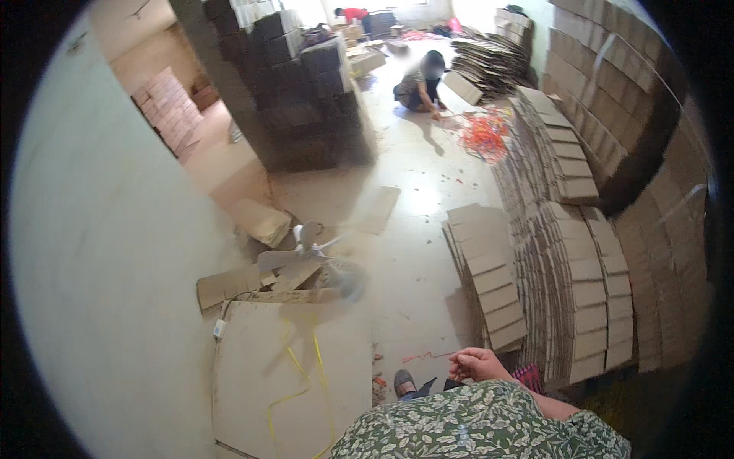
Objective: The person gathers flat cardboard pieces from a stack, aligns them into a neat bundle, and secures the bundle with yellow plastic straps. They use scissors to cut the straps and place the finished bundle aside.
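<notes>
My right hand is at the lower middle, in front of my green leaf-patterned garment. Its fingers are pinched around one end of a thin red strand, whose loose part trails leftward above the floor. Beside that hand rises a stack of flattened brown cardboard. My left hand is out of sight. One of my shoes shows below the strand.
A pale board with yellow strapping lies at left. Beyond it stands a fan among cardboard scraps. Cardboard stacks line the right side. A person crouches farther off near a red string pile.
</notes>
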Demonstrator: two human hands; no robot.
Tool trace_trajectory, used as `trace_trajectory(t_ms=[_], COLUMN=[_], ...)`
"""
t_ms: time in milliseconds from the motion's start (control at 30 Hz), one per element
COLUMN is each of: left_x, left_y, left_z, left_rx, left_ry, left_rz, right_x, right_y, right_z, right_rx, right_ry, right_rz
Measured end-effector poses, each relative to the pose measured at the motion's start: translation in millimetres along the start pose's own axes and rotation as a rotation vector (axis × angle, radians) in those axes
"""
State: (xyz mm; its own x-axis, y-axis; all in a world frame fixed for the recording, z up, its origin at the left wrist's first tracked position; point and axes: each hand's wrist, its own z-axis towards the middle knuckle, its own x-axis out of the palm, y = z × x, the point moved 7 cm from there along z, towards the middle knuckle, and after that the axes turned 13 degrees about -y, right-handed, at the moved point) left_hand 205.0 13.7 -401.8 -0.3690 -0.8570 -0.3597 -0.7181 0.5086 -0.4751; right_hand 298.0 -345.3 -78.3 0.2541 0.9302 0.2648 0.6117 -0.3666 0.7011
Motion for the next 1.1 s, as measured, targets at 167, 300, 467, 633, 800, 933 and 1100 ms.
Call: trace_trajectory(t_ms=[167, 300, 467, 633, 800, 933, 1100], left_x=[-23, -35, -21, 9, 31, 54, 98], left_y=[-1, -12, -56, -123, -206, -275, -343], left_z=[19, 38, 58, 70, 81, 91, 95], left_rx=[-0.05, -0.063, -0.055, -0.002, 0.104, 0.361, 0.364], left_ry=[0.013, 0.044, 0.125, 0.182, 0.172, 0.061, 0.138], left_rz=[0.03, 0.087, 0.203, 0.316, 0.404, 0.445, 0.361], right_x=[-13, -15, -42, -87, -143, -181, -232], right_y=[-15, -24, -29, -14, 16, 29, 7], right_z=[30, 45, 64, 87, 119, 129, 149], right_rx=[-0.005, 0.023, 0.015, -0.025, -0.136, -0.131, -0.097], right_ry=[-0.136, -0.199, -0.262, -0.308, -0.386, -0.435, -0.539], right_rz=[-0.034, 0.021, 0.07, 0.138, 0.147, 0.182, 0.074])
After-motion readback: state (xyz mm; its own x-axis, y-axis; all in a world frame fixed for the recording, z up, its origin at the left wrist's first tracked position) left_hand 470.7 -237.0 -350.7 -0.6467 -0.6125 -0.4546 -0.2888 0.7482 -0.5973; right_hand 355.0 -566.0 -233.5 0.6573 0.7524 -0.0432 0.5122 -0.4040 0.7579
